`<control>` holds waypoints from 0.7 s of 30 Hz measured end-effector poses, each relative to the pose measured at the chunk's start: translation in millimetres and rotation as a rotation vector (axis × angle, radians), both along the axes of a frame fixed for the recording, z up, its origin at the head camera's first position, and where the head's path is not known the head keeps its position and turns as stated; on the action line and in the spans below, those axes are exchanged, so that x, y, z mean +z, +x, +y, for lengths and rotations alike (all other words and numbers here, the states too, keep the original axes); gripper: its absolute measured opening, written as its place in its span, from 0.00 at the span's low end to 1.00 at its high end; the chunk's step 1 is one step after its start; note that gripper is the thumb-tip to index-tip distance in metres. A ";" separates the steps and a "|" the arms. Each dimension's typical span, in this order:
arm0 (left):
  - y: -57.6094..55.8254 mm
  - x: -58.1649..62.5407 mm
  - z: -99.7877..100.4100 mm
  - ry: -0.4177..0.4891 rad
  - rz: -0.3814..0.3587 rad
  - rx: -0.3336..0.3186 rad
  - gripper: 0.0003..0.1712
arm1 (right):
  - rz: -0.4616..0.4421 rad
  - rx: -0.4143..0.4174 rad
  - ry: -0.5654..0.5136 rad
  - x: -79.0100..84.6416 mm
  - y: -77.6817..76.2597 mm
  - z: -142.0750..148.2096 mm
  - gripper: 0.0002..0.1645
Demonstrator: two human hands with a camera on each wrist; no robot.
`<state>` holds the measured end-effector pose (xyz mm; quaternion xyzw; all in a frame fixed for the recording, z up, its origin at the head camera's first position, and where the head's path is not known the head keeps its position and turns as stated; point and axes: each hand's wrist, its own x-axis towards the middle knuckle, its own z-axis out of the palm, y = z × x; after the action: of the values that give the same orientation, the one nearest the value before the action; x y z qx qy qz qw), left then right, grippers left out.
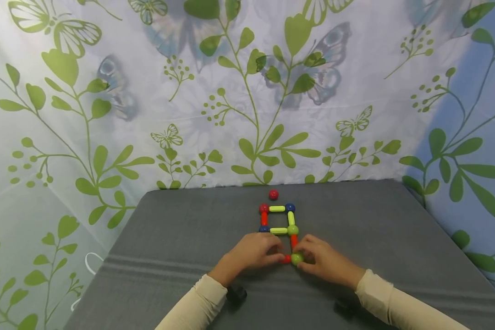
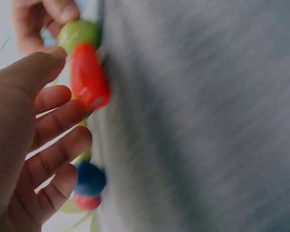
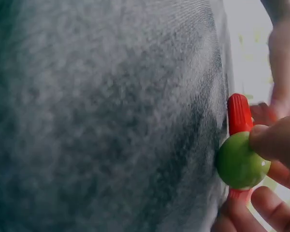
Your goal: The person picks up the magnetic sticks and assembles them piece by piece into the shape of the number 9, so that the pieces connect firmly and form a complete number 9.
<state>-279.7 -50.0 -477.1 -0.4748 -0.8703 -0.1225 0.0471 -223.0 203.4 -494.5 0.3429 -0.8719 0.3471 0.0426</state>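
A frame of short plastic rods and balls lies on the table. Its far part is a closed square, with a red ball (image 1: 264,208), a dark blue ball (image 1: 289,207), a yellow-green ball (image 1: 293,230) and yellow-green rods (image 1: 277,208). From it a red rod (image 1: 294,241) runs toward me to a near green ball (image 3: 242,160). My right hand (image 1: 327,260) pinches this ball, thumb on its side. Another red rod (image 2: 89,77) sticks out leftward from it. My left hand (image 1: 251,252) has its fingers loosely bent and spread, fingertips right beside that rod.
A loose red ball (image 1: 273,195) sits beyond the square, near the back edge of the grey table (image 1: 189,220). A patterned curtain (image 1: 214,91) hangs right behind the table. Black wrist devices (image 1: 236,297) sit under both forearms.
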 end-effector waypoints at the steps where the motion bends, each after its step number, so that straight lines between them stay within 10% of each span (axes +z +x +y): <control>1: -5.6 2.8 -2.1 0.036 -0.019 0.022 0.09 | 0.038 -0.006 0.018 1.1 0.3 -1.5 0.18; 7: -57.8 26.4 -3.5 0.206 -0.064 0.220 0.10 | 0.233 -0.048 0.175 7.2 3.2 -16.7 0.18; 12: -104.1 39.3 9.2 0.175 -0.101 0.335 0.16 | 0.285 -0.068 0.263 9.0 3.7 -23.8 0.17; 21: -150.5 30.0 25.3 0.175 -0.281 0.302 0.19 | 0.316 -0.075 0.254 4.1 2.5 -26.2 0.16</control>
<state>-430.2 -24.7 -447.1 -0.3116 -0.9154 -0.2542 -0.0157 -220.6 177.2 -490.4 0.3632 -0.9032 0.1742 0.1483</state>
